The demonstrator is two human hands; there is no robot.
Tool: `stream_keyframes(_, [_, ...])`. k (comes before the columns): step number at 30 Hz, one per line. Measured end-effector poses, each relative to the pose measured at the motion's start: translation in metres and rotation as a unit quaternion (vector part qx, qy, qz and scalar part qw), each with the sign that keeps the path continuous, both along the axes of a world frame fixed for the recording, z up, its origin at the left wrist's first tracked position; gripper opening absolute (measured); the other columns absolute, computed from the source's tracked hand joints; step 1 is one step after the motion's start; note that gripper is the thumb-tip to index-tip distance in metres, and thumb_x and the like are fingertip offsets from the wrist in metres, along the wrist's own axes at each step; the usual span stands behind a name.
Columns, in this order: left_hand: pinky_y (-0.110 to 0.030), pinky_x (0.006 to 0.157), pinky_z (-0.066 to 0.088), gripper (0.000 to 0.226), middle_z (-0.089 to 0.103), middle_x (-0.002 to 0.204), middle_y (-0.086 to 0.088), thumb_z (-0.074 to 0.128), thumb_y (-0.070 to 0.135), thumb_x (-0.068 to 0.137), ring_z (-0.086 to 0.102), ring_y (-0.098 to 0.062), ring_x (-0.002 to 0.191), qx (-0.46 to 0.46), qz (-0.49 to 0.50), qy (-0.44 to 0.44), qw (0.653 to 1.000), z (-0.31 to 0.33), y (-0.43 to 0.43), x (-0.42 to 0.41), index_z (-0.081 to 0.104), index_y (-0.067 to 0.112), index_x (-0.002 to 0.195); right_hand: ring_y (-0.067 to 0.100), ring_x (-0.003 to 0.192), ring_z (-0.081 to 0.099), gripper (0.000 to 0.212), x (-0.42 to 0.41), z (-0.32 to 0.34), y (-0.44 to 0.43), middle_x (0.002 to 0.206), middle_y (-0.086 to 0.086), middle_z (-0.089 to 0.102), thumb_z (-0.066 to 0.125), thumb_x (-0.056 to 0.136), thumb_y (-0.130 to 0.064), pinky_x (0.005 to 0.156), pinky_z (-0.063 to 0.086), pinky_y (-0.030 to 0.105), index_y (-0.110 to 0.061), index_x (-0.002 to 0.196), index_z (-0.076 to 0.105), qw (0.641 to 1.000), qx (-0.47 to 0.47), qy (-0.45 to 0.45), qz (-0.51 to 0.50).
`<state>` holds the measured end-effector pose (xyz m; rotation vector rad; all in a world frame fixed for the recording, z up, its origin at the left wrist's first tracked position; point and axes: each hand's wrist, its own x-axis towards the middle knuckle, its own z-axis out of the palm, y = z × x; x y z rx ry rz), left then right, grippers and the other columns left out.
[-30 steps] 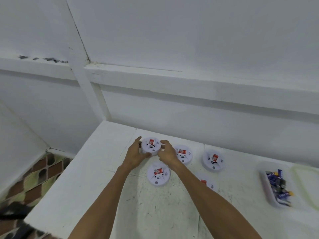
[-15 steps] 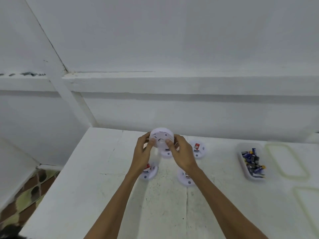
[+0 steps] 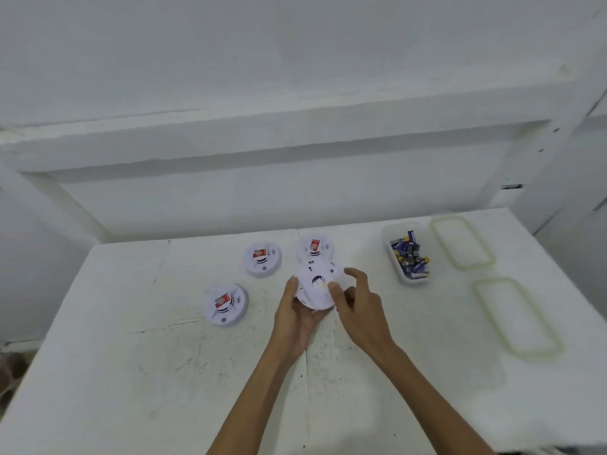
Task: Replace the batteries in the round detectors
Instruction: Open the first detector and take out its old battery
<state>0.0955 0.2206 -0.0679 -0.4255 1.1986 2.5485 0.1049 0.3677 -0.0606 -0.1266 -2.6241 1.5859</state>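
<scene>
Two bare forearms reach up from the bottom edge over a scuffed white table [image 3: 138, 372]. The left hand [image 3: 295, 320] cups the held detector [image 3: 313, 287] from below and from its left, thumb curled up along the left rim, gripping it just above the tabletop. The right hand [image 3: 359, 307] meets it from the right: its thumb presses on the upturned face, and the index finger curls near the right rim; contact there cannot be made out. The held detector is a round white disc with no long side. It is turned over, its flat back, with a dark central mark, tilted up toward the camera. Left of the hands, a near detector [image 3: 226, 305] lies face up on the table, showing a red label. Farther back lie a middle detector [image 3: 262, 259] and a far detector [image 3: 314, 248], the last just behind the held one. To the right, a clear tub [image 3: 392, 257] holds a heap of blue batteries [image 3: 410, 257]. Beside it lie two loose lids [image 3: 461, 243], one nearer, one farther. A white wall stands behind.
</scene>
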Motion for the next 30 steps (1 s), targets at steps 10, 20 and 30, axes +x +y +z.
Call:
stream_keyframes(10, [-0.056,0.105,0.052,0.056,0.056,0.148,-0.023,0.045,0.042,0.107,0.054,-0.042,0.137,0.053,-0.029,-0.083,0.995,-0.038,0.028,0.028,0.046,0.010,0.153,0.017,0.116,0.054,0.064,0.041,-0.020,0.020,0.133,-0.001,0.045,0.071,0.088,-0.043,0.086,0.054,0.030,-0.019,0.140,0.044,0.999,0.049,-0.008,-0.023])
stream_keyframes(20, [-0.042,0.099,0.058,0.058,0.058,0.145,-0.024,0.046,0.046,0.103,0.062,-0.034,0.129,0.060,-0.066,-0.098,0.991,-0.050,0.034,0.057,0.062,0.003,0.139,0.002,0.119,0.045,0.086,0.077,-0.024,0.016,0.132,-0.018,0.039,0.080,0.075,-0.049,0.084,0.039,0.009,-0.025,0.145,0.035,0.999,0.043,-0.021,-0.021])
stream_keyframes(30, [-0.052,0.125,0.028,0.094,0.048,0.154,-0.025,0.086,0.050,0.079,0.040,-0.040,0.148,0.075,-0.062,-0.073,0.993,-0.051,0.036,0.054,0.048,0.002,0.151,0.009,0.119,0.051,0.083,0.078,-0.029,0.012,0.135,-0.006,0.048,0.081,0.074,-0.047,0.088,0.049,0.020,-0.020,0.142,0.040,0.999,0.044,-0.005,-0.027])
